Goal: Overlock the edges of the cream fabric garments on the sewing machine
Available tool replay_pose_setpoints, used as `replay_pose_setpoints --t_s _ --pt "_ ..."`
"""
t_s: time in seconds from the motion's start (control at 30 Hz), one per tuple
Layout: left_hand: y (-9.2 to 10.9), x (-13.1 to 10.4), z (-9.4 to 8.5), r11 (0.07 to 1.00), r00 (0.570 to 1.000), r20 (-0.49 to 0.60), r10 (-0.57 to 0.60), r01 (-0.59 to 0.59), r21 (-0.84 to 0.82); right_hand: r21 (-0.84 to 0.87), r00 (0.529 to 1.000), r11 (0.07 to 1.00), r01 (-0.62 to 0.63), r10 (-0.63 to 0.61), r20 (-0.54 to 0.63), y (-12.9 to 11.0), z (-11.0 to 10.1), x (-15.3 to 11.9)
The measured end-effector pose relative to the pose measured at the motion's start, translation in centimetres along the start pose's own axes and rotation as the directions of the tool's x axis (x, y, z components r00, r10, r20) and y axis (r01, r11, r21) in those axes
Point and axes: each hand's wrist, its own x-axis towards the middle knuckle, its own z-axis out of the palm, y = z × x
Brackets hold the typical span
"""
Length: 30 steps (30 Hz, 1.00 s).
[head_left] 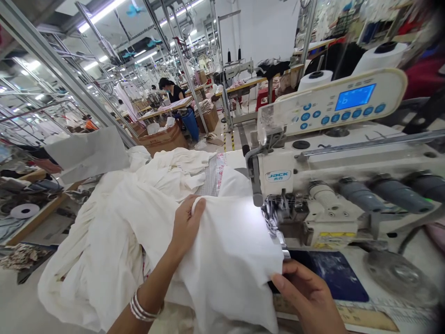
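A piece of white fabric [229,250] lies across the machine bed, its right edge running up to the presser foot [274,227] of a sewing machine [333,167] marked JACK. My left hand [187,220] pinches a fold of the fabric near its upper left, thumb against the fingers. At the lower right corner, just below the presser foot, my right hand [306,292] grips the fabric's edge between thumb and fingers. The machine's lamp lights the cloth beside the needle area. The needle itself is too small to make out.
A large heap of white cloth [104,232] spreads to the left. The machine's control panel [333,104] shows a lit blue screen. White thread cones [314,80] stand behind it. A co-worker [172,90] sits at a table farther back, near a cardboard box [163,139].
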Motion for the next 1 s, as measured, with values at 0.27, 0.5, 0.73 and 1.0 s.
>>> replay_pose_setpoints --t_s 0.27,0.5,0.73,1.0 --pt "-1.6 -9.2 1.0 0.761 0.930 -0.038 0.367 -0.276 0.588 0.110 0.998 0.991 -0.070 0.070 0.007 0.0 -0.1 -0.1" --pt "-5.4 -11.8 0.5 0.776 0.923 0.082 0.376 -0.362 0.517 0.169 0.972 0.959 -0.229 0.215 0.097 -1.2 0.1 -0.8" --pt "-4.9 -10.4 -0.8 0.890 0.975 -0.094 0.200 -0.141 0.433 0.111 0.997 0.991 -0.077 0.073 0.034 -0.5 0.0 -0.6" --pt "-3.9 -8.0 -1.4 0.886 0.968 -0.121 0.220 -0.146 0.441 0.088 0.999 0.995 -0.053 0.053 0.006 0.5 -0.2 0.0"
